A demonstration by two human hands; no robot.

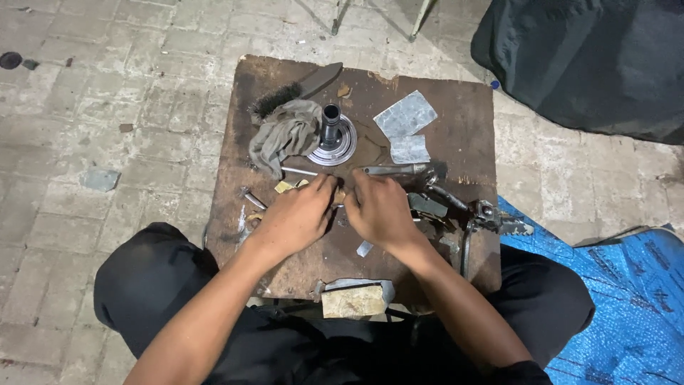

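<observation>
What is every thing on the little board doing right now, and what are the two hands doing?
left hand: palm down on the board, fingers curled at a small part.
right hand: palm down, fingertips meeting the left hand's; what they pinch is hidden.
metal hub: standing upright, untouched.
grey rag: crumpled, leaning on the hub.
wire brush: lying flat.
sandpaper pieces: lying flat.
wooden board: stained, chipped.

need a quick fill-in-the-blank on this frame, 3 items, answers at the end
1. The grey rag lies draped against the metal ____, which stands upright on its round flange.
2. The wire brush lies at the far edge of the brown ____.
3. Both hands, left hand and right hand, meet over a small part near the board's ____.

Answers: hub; board; middle
</observation>
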